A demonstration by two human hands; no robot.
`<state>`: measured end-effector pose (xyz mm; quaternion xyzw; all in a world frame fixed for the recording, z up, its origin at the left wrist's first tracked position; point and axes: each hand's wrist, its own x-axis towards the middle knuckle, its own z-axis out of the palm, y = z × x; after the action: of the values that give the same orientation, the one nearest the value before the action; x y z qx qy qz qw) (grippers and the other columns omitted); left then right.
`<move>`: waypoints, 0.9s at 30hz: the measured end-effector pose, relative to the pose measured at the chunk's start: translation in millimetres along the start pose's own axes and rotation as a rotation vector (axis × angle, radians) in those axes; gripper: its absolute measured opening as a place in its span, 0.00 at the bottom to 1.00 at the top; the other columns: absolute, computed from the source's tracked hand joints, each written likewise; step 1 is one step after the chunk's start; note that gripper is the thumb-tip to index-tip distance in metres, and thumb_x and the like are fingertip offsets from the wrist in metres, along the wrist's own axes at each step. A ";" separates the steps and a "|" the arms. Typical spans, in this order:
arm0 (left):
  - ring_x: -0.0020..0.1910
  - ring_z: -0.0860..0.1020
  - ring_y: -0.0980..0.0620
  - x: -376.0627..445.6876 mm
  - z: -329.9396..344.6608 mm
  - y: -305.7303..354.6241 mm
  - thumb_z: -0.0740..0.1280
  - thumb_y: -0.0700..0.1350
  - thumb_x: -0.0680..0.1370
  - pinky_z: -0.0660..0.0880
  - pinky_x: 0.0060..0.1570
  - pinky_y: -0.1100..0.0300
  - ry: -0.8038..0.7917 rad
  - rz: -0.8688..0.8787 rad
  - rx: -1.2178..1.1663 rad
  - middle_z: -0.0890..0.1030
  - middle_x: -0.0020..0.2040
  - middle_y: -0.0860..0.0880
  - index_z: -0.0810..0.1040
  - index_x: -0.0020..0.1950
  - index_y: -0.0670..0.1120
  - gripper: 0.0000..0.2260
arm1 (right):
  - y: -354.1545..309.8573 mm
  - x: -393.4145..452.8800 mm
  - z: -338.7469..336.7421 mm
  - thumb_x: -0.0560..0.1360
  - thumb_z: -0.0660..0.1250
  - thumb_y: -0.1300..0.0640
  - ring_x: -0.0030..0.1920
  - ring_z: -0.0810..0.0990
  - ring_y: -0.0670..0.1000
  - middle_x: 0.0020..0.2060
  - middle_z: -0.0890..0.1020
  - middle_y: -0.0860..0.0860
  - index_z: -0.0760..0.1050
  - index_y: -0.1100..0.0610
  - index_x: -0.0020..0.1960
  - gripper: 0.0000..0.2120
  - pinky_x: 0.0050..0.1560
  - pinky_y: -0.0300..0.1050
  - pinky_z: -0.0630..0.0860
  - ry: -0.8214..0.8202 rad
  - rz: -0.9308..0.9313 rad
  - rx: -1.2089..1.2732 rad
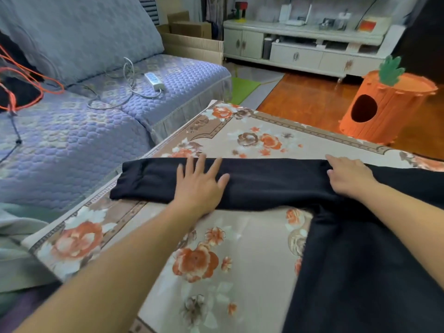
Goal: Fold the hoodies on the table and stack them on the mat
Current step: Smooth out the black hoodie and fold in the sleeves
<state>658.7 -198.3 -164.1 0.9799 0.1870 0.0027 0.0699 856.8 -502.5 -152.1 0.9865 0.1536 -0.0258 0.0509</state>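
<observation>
Left hand [200, 182]: flat, fingers spread, pressing the outstretched sleeve [153, 180] of the black hoodie [355, 248]; right hand [349, 177]: flat, unclenched, near the shoulder. Hoodie lies on the floral table cover [240, 248]. Step: smoothing, probably; next, fold sleeve inward across the body.

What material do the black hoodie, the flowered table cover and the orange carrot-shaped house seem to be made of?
Black hoodie: soft matte knit, probably cotton fleece; it shows no shine and lies limp and flat.
Flowered table cover: woven printed cloth, slightly smooth; the border pattern looks like textile.
Orange carrot-shaped house: likely felt; matte, with stiff cut edges and flat green leaves.
</observation>
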 end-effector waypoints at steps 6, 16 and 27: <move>0.79 0.59 0.45 -16.8 12.2 0.3 0.47 0.59 0.85 0.49 0.79 0.40 0.393 -0.030 -0.027 0.64 0.79 0.47 0.65 0.79 0.53 0.24 | -0.5 18.4 -22.9 0.81 0.61 0.55 0.59 0.73 0.64 0.57 0.77 0.61 0.76 0.60 0.61 0.13 0.58 0.57 0.74 0.193 0.018 -0.040; 0.82 0.44 0.42 4.4 14.3 0.1 0.43 0.62 0.82 0.40 0.76 0.33 0.038 -0.249 -0.068 0.49 0.84 0.48 0.49 0.82 0.60 0.28 | -20.2 22.0 -22.8 0.81 0.54 0.40 0.77 0.54 0.63 0.79 0.59 0.58 0.57 0.48 0.79 0.29 0.76 0.63 0.52 0.124 0.084 0.154; 0.82 0.46 0.44 35.0 -9.9 -108.4 0.42 0.63 0.84 0.45 0.79 0.46 -0.089 -0.128 0.049 0.47 0.84 0.49 0.46 0.82 0.62 0.26 | -51.6 -134.7 -19.7 0.74 0.63 0.57 0.54 0.70 0.57 0.56 0.68 0.55 0.68 0.55 0.65 0.20 0.49 0.50 0.71 0.041 -0.011 -0.024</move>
<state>651.3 -84.4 -170.0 0.9665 0.2458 -0.0497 0.0539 713.5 -491.9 -128.3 0.9852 0.1605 -0.0039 0.0594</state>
